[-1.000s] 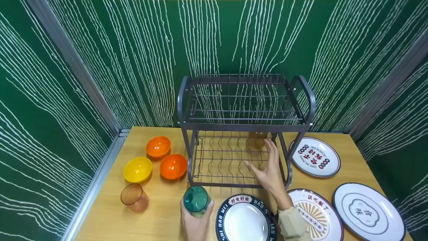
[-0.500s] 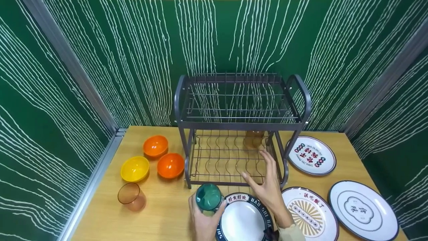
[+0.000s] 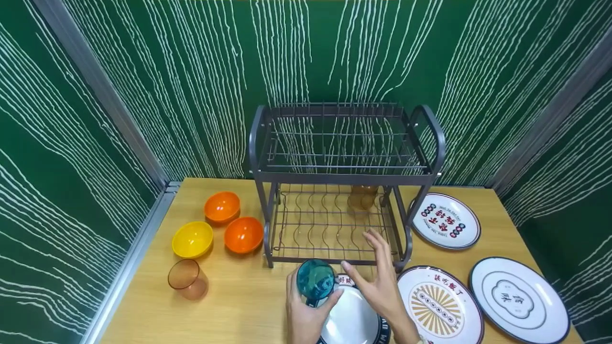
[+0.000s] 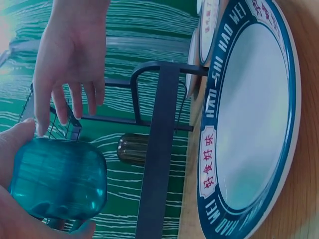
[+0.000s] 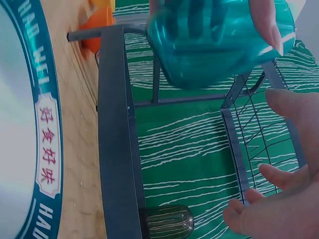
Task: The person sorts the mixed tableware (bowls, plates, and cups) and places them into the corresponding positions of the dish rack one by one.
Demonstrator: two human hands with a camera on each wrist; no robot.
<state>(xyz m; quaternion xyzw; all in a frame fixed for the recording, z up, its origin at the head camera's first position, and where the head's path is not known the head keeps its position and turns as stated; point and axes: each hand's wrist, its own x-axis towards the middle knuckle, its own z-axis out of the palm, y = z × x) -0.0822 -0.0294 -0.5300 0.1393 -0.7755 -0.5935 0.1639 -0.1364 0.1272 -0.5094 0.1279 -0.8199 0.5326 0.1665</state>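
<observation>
My left hand (image 3: 308, 313) grips a teal see-through cup (image 3: 315, 278) above the dark-rimmed plate (image 3: 351, 317), which it partly hides. To the right of that cup, my right hand (image 3: 382, 286) hovers with spread fingers and holds nothing. In the left wrist view, the fingers of my right hand (image 4: 72, 64) hang just above the cup's end; touching or apart, I cannot tell. Ahead stands a dark two-tier dish rack (image 3: 344, 179). An amber cup (image 3: 363, 197) sits on its lower tier, at the back right.
On the left are two orange bowls (image 3: 244, 235), a yellow bowl (image 3: 192, 240) and an orange-brown see-through cup (image 3: 188, 280). Several white plates lie on the right, among them a sunburst plate (image 3: 440, 306) and an oval plate (image 3: 520, 300). Green walls enclose the wooden table (image 3: 229, 306).
My left hand has carried the teal cup rightward, from beside the dark-rimmed plate to over it. My right hand has drawn back from the amber cup toward me.
</observation>
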